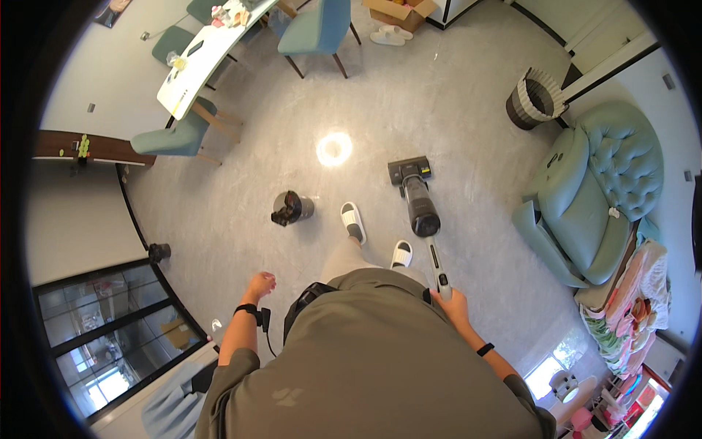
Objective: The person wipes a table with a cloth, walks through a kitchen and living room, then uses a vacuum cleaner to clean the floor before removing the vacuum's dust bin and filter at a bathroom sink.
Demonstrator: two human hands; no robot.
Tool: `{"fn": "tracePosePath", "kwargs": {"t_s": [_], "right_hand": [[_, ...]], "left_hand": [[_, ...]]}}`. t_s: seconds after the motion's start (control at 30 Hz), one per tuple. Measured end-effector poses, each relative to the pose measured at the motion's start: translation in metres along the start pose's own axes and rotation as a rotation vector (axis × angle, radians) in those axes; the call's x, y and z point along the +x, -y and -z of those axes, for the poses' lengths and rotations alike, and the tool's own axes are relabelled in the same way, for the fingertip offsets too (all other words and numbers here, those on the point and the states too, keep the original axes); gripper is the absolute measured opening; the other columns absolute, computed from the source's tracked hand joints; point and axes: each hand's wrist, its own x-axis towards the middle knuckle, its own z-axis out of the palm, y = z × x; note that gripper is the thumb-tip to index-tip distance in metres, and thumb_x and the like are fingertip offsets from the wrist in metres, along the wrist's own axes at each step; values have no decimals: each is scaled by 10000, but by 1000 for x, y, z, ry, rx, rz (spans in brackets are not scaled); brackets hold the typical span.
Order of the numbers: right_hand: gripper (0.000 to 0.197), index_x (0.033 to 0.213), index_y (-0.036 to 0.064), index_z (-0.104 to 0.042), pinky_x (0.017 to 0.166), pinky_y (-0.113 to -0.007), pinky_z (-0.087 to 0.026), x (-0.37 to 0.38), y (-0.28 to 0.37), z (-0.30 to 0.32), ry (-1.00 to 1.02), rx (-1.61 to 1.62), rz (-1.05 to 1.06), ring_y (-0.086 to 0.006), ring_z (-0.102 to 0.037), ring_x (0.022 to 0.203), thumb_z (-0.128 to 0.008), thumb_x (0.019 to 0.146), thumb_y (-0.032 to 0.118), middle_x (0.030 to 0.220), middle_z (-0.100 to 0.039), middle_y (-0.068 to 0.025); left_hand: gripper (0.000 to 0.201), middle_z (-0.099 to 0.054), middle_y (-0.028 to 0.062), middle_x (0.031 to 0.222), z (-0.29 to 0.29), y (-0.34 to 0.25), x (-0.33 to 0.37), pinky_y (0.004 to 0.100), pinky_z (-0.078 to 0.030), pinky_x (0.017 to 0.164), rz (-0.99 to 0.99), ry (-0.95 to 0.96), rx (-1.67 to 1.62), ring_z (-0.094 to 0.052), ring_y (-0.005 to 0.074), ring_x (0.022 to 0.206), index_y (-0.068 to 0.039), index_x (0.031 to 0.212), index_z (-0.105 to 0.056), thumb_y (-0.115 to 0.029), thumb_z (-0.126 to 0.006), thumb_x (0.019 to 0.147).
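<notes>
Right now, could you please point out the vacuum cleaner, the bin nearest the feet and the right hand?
Vacuum cleaner (pixel 423 211): head view, on its dark cylinder.
Bin (pixel 305 208): head view, on its outer wall.
Right hand (pixel 455 305): head view, middle of the hand.

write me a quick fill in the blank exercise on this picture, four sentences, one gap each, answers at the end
1. The right hand grips the ____ of a stick floor cleaner.
2. The left hand is holding ____.
3. Seen in the picture, a small bin stands to the ____ of the stick floor cleaner.
4. A pair of unworn white slippers lies near an open cardboard ____.

Missing words: handle; nothing; left; box
</notes>
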Motion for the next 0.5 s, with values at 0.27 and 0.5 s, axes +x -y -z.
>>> {"fn": "tracePosePath", "kwargs": {"t_s": [0.27, 0.5], "right_hand": [[498, 663, 15, -610, 433, -323, -399, 26, 46, -3, 23, 399, -564, -168, -500, 419, -640, 888, 458, 537, -558, -67], [458, 572, 19, -565, 409, -321, -371, 31, 70, 1, -60, 398, -613, -173, -475, 391, -568, 870, 366, 478, -513, -65]], "left_hand": [[266, -706, 91, 852, 39, -69, 96, 356, -550, 607, -25, 91, -40, -680, 202, 738, -35, 1111, -660, -214, -603, 923], [242, -697, 82, 783, 83, -170, 193, 325, -529, 561, -184, 146, 1, -664, 179, 669, -19, 1027, -685, -189, -565, 902]]}}
